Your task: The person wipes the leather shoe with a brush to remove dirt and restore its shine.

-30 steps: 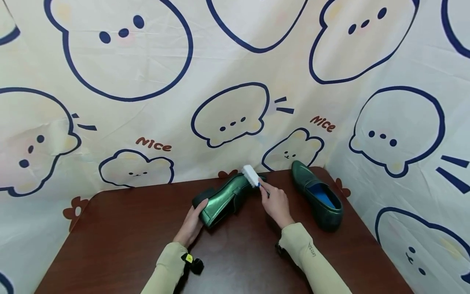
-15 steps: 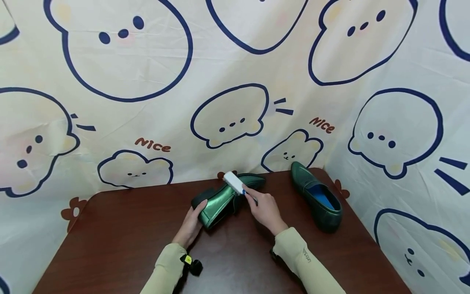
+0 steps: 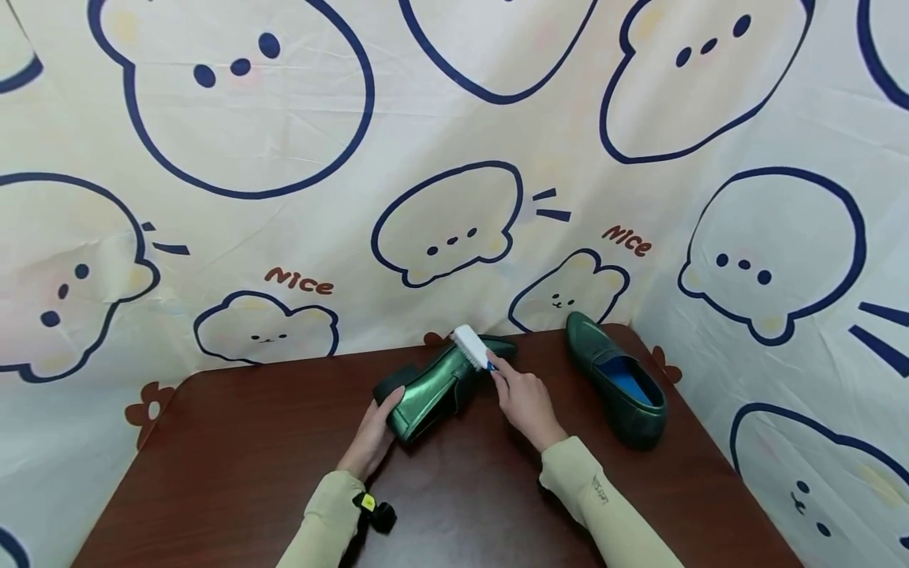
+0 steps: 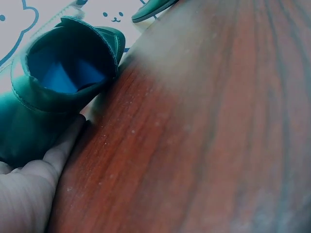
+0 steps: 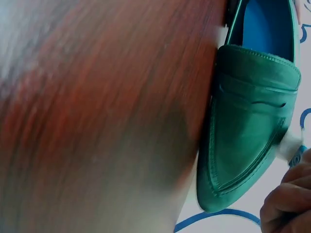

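My left hand (image 3: 371, 439) grips the heel end of a green loafer (image 3: 428, 396), which is tipped on its side so its opening faces right. In the left wrist view, the blue insole (image 4: 63, 73) shows inside that loafer, and my fingers (image 4: 63, 145) lie along its heel. My right hand (image 3: 527, 401) holds a white brush (image 3: 470, 347) by its blue handle, with the bristles against the loafer's upward-facing side. The right wrist view has the brush (image 5: 290, 144) at the side of the toe, and my curled fingers (image 5: 289, 201) beside it.
A second green loafer (image 3: 616, 383) with a blue insole stands upright at the right of the brown table (image 3: 270, 473). A cloth (image 3: 312, 189) printed with cartoon faces hangs behind and beside the table. A black camera (image 3: 382, 517) is strapped at my left wrist.
The brush has stroked from near the toe back toward the heel, then partly toward the toe again, my right hand moving with it. My left hand and the loafer stay nearly still.
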`<state>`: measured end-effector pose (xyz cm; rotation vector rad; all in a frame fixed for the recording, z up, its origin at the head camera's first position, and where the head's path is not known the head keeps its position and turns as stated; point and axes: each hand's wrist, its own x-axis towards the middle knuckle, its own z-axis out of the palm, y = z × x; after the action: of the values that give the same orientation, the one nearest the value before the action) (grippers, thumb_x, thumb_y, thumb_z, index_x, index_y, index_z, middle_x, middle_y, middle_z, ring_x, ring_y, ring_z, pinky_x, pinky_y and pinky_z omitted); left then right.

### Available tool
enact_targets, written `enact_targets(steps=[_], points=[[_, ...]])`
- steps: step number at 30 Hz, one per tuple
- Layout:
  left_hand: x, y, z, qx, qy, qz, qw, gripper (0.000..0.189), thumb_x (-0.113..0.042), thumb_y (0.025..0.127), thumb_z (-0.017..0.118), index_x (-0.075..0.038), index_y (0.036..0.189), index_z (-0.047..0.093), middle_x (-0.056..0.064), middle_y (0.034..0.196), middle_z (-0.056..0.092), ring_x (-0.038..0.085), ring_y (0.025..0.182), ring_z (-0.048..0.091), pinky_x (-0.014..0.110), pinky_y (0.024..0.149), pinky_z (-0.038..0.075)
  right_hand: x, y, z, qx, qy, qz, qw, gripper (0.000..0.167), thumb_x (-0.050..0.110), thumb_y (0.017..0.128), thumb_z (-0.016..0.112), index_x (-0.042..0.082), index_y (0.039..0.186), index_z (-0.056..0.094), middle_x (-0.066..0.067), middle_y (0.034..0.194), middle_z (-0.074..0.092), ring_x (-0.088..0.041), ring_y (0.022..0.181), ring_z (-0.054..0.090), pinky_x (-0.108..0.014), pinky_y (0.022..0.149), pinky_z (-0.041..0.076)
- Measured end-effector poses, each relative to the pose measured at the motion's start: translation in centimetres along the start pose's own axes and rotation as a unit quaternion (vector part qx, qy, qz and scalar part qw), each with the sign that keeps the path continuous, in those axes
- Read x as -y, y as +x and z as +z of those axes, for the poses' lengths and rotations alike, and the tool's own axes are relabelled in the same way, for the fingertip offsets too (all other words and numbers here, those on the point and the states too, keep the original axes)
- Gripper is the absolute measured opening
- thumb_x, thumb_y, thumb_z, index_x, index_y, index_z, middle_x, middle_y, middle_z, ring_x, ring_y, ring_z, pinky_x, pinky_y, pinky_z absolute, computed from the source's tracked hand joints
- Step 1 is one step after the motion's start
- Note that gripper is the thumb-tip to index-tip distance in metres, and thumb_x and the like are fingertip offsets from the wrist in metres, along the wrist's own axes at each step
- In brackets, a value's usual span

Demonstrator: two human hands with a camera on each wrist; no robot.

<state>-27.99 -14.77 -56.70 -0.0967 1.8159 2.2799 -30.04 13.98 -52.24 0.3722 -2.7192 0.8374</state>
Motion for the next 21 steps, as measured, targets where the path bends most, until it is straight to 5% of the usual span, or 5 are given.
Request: enact_targets(steps=[11,17,21], points=[[0.0,0.5,0.1,0.002,0.002,0.003,1.0000,0.073,-0.055,0.103,0.057,-0.016,0.157,0.028,0.015,0.147,0.045,0.023,0.123,0.054,0.034,0.101,0.049,-1.4,0.5,-0.9,-0.019,0.036,0.085,0.9955,0.044,0.022,0.109,0.055,0.019,0.152,0.053,-0.001,0.064,0.054,-0.016,0.051,0.045,-0.030,0.054,0.040],[0.0,0.3,0.3,-0.001,0.007,-0.002,1.0000,0.074,-0.055,0.103,0.055,-0.014,0.157,0.027,0.014,0.145,0.046,0.021,0.120,0.055,0.032,0.100,0.048,0.0,-0.3,-0.7,-0.013,0.082,0.047,0.9954,0.043,0.020,0.109,0.056,0.020,0.152,0.054,0.000,0.063,0.052,-0.015,0.050,0.045,-0.029,0.054,0.042],[-0.1,0.3,0.3,-0.006,0.004,-0.003,1.0000,0.071,-0.055,0.104,0.055,-0.014,0.156,0.030,0.014,0.142,0.048,0.021,0.118,0.056,0.032,0.099,0.049,0.8,-0.3,-0.4,0.004,0.063,0.015,0.9979,0.045,0.020,0.108,0.056,0.020,0.152,0.053,0.004,0.060,0.050,-0.014,0.049,0.043,-0.028,0.053,0.041]])
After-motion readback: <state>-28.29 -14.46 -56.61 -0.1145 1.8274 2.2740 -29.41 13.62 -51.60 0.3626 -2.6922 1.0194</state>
